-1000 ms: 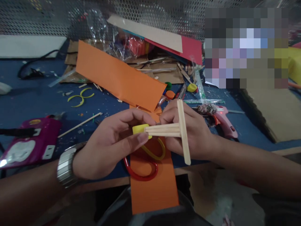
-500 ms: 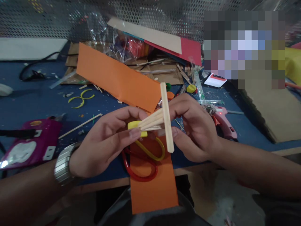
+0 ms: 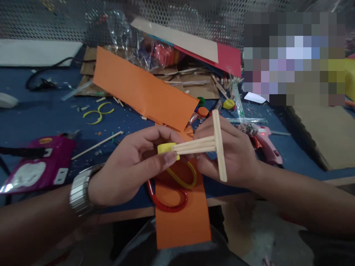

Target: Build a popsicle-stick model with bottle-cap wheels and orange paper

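Observation:
My left hand (image 3: 135, 162), with a metal watch on its wrist, is closed, pinching a yellow bottle cap (image 3: 165, 148) between thumb and fingers. Several thin wooden sticks (image 3: 195, 145) run from the cap to a flat wooden craft stick (image 3: 220, 147) that stands crosswise at their right end. Curled behind these sticks is my right hand (image 3: 233, 147), its fingertips partly hidden at the sticks. Below the hands, scissors with red and yellow handles (image 3: 169, 210) lie on an orange paper strip (image 3: 183, 232) that hangs over the table edge.
A large orange sheet (image 3: 144, 92) lies beyond my hands. To the right are a pink glue gun (image 3: 267, 144) and a cardboard piece (image 3: 327, 136). A purple device (image 3: 41, 159) sits at left, near yellow curved strips (image 3: 95, 115). Loose caps (image 3: 229, 104) and scraps lie behind.
The joined sticks and cap have shifted right and turned, so the sticks lie more level. My right hand's fingers have moved behind the sticks, more curled. The view has shifted slightly.

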Available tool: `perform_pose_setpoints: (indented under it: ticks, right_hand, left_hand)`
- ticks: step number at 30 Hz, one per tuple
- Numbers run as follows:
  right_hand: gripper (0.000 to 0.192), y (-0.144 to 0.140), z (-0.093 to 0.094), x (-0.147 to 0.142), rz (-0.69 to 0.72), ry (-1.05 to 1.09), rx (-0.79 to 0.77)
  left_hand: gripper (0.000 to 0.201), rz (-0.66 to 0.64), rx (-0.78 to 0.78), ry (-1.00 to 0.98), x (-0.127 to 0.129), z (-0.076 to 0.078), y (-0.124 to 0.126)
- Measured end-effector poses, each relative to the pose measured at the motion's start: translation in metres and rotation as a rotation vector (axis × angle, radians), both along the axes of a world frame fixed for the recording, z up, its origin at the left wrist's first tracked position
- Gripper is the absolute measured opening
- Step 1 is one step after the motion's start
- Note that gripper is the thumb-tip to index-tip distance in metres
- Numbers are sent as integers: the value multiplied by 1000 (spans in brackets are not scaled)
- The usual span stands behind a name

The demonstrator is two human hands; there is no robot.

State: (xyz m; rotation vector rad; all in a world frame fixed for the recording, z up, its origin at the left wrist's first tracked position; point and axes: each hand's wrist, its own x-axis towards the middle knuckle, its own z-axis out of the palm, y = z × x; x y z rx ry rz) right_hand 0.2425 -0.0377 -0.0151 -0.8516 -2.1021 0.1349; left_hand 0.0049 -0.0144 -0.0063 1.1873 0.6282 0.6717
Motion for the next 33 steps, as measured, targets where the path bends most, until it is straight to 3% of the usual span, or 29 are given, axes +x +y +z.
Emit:
perform_pose_setpoints:
  ticks: [7,13,20,33]
  right_hand:
    - [23,3,-5,-1,20,-103,31]
    - [28,3,-10,-4,25,-33,112]
    - [27,0,-5,-1,87,-66,57]
    - [20,3,-3,-4,300,66,-95]
  left_hand:
    - [21,-4,-39,-19,2,-2,0]
    - [22,-12,-111,-45,4,-1,0]
    - [28,-28,-248,-99,6,3,-1]
    - [36,-92,-342,-156,9,4,1]
